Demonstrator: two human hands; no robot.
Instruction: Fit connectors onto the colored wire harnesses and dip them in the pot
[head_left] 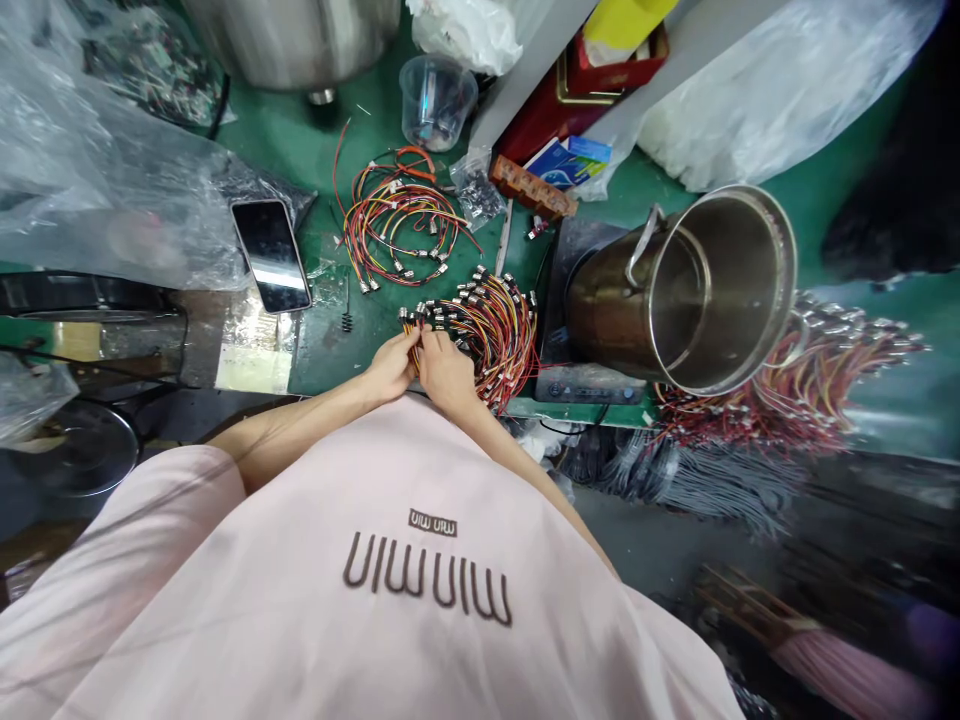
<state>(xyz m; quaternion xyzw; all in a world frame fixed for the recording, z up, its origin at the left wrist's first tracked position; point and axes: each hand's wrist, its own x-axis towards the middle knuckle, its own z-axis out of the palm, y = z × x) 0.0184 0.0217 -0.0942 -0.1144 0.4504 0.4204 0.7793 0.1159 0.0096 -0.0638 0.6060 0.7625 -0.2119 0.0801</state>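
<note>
Both hands meet at the near edge of a green table, over the left end of a bundle of red, yellow and black wires (pixel 504 335) with metal connectors. My left hand (pixel 394 366) is closed, its fingertips pinching wires of the bundle. Close beside it, my right hand (pixel 448 372) is also closed on wires at the same spot. The exact wire ends between the fingertips are too small to make out. Behind the hands lies a loose coil of similar wires (pixel 401 225), with orange-handled pliers (pixel 416 163) at its far side.
A phone (pixel 271 256) lies at left. To the right, a tall metal pot (pixel 615 310) leans over a black hot plate (pixel 589 384), with more wires (pixel 817 385) heaped beyond it. A clear plastic cup (pixel 437 105) and a red box (pixel 547 110) stand at the back.
</note>
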